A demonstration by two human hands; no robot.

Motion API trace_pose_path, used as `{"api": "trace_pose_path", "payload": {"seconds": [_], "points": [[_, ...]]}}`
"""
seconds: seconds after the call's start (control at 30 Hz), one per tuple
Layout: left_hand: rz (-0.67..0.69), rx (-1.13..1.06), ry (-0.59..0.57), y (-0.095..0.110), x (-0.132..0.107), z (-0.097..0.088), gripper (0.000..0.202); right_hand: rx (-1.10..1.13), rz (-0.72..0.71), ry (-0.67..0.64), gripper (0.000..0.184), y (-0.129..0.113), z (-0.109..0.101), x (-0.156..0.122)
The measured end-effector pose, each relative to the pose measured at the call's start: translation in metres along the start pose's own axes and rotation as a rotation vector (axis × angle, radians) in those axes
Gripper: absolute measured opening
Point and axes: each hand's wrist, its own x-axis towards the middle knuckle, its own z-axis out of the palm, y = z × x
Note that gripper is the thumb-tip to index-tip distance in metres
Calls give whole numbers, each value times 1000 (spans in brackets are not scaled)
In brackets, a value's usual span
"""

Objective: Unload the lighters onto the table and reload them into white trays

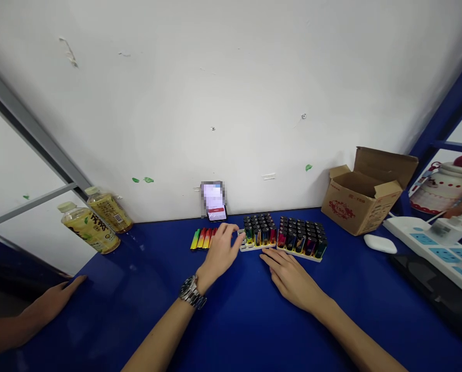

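My left hand [222, 249], with a metal watch on its wrist, reaches over a row of loose rainbow-coloured lighters [202, 238] lying on the blue table [145, 289]. Its fingers are curled at the left end of a white tray of upright lighters [259, 230]; whether they pinch a lighter I cannot make out. My right hand [291, 277] lies flat, fingers stretched, palm down, just in front of a second tray of lighters [303, 239]. A phone [214, 201] leans on the wall behind the loose lighters.
Two bottles of yellow tea [95, 219] stand at the left by the wall. An open cardboard box [366, 191], a white mouse-like object [380, 243] and a white power strip [434, 248] are at the right. Another person's hand [55, 299] rests on the table's left edge.
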Motion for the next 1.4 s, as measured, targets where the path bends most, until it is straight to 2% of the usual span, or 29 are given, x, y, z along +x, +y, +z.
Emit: {"api": "trace_pose_path", "payload": {"seconds": [0.13, 0.27, 0.37, 0.47, 0.6, 0.67, 0.8, 0.93, 1.03, 1.13, 1.4], "points": [[-40, -45, 1, 9, 4, 23, 14, 6, 1, 14, 47, 0, 1, -1], [-53, -60, 16, 10, 7, 31, 10, 1, 7, 14, 47, 2, 5, -1], [-52, -118, 80, 15, 9, 25, 13, 7, 11, 1, 48, 3, 6, -1], [-108, -267, 163, 18, 10, 14, 15, 7, 22, -20, 48, 2, 4, -1], [-204, -375, 163, 4, -1, -8, 21, 1, 30, -58, 47, 1, 1, -1], [-283, -326, 123, -10, -14, -21, 24, -4, 33, -71, 48, 0, 0, 0], [-506, -87, 121, -41, -46, -45, 22, -9, 35, -67, 48, 0, 0, 0], [-642, 96, -3, -56, -67, -59, 22, -12, 35, -43, 47, 0, 2, -1], [-649, 236, -66, -61, -71, -62, 26, -9, 40, -50, 47, 0, 2, -1], [-611, 354, -73, -64, -69, -62, 30, 9, 47, -56, 47, 0, 1, -1], [-546, 364, -97, -70, -59, -58, 29, -1, 40, -59, 47, 1, 3, -1]]}}
